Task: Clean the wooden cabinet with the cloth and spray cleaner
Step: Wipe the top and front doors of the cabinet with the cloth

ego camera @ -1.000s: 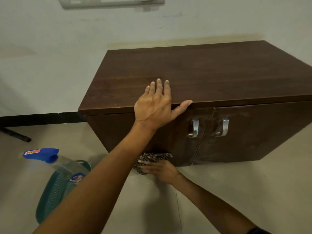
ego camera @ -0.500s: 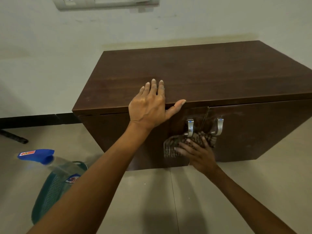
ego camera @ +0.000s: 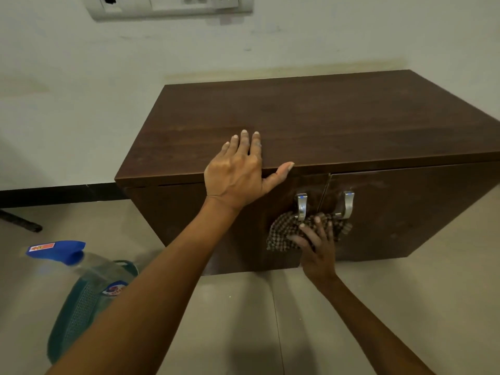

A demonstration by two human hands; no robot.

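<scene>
A low dark wooden cabinet (ego camera: 338,125) stands against the wall, with two front doors and two silver handles (ego camera: 301,205). My left hand (ego camera: 238,171) lies flat and open on the front edge of its top, thumb over the edge. My right hand (ego camera: 315,249) presses a brown checked cloth (ego camera: 282,234) against the doors just below the handles. The spray cleaner (ego camera: 78,262), a clear bottle with a blue head, stands in a teal basket on the floor at the lower left, partly hidden by my left forearm.
The teal mesh basket (ego camera: 73,320) sits on the tiled floor left of the cabinet. A switch panel (ego camera: 173,5) is on the wall above. A dark rod (ego camera: 21,221) lies on the floor at the far left.
My right hand has carried the cloth from the bottom of the left door up and to the right, to the area under the handles. My left hand has stayed on the top edge.
</scene>
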